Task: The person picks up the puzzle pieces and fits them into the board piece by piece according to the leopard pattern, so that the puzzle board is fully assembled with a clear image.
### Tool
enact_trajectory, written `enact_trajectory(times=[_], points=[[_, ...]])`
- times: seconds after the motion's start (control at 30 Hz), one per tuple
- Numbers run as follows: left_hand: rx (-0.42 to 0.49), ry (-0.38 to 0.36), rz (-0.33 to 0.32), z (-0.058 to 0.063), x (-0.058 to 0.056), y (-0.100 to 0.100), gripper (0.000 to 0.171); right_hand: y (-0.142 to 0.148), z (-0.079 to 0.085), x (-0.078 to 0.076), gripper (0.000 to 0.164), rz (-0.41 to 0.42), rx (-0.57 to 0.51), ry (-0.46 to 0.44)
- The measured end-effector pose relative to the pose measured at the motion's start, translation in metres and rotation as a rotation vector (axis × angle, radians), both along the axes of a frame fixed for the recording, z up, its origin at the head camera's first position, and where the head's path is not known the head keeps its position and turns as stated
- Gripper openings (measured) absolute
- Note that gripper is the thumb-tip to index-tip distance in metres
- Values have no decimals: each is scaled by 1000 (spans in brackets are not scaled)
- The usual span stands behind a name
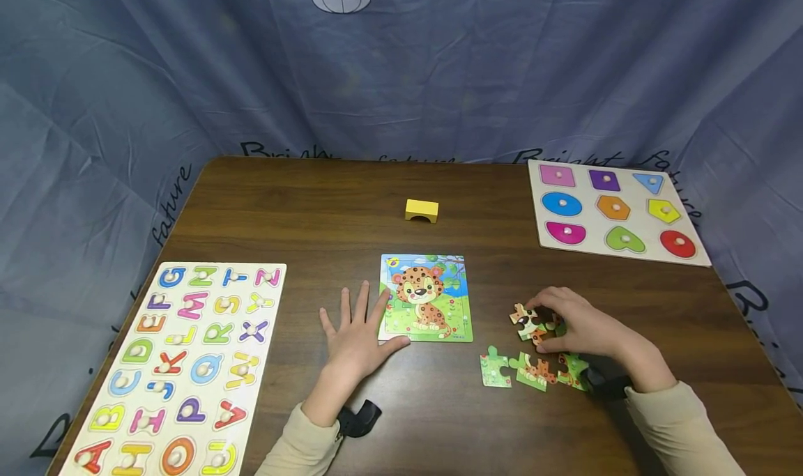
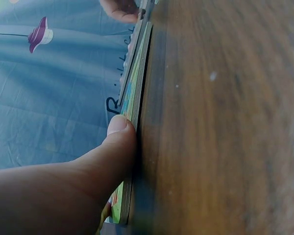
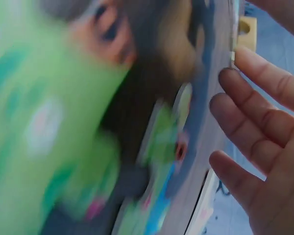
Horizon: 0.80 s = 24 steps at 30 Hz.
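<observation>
In the head view, my left hand [image 1: 356, 343] lies with its fingers spread at the left side of a square leopard puzzle board [image 1: 401, 329]. Its index finger and thumb reach onto the board's edge; the left wrist view shows the thumb [image 2: 120, 132] resting against that edge. To the right, my right hand [image 1: 586, 326] is over a cluster of loose jigsaw pieces [image 1: 527, 323] with leopard and grass prints. Its index fingertip touches the upper piece, while the thumb stays apart from the index finger. Just below lie more jigsaw pieces [image 1: 495, 369], some partly under the hand.
An alphabet peg board [image 1: 207, 364] covers the left of the table [image 1: 301, 211]. At the back right is a shapes peg board [image 1: 590, 228]. A yellow arch block [image 1: 422, 208] stands behind the leopard board. Blue curtain [image 1: 401, 79] hangs along the table's back and sides.
</observation>
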<state>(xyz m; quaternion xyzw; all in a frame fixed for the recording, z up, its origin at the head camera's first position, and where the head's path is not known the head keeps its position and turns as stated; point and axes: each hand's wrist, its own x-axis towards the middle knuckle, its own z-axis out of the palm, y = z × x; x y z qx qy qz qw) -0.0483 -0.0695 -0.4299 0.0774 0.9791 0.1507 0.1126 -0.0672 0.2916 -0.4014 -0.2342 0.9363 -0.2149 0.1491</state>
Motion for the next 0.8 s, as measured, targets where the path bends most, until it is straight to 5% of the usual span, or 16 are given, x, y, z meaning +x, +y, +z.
enact_trajectory(times=[0.33,0.6,0.8], points=[[-8,-12,6,0,0,0,84,-76,9,-17,62,-85,-122,86],[-11,-7,0,0,1,0,84,-138,-1,-35,63,-15,-66,185],[-7,0,-3,0,1,0,84,-157,-9,-44,60,-35,-4,165]])
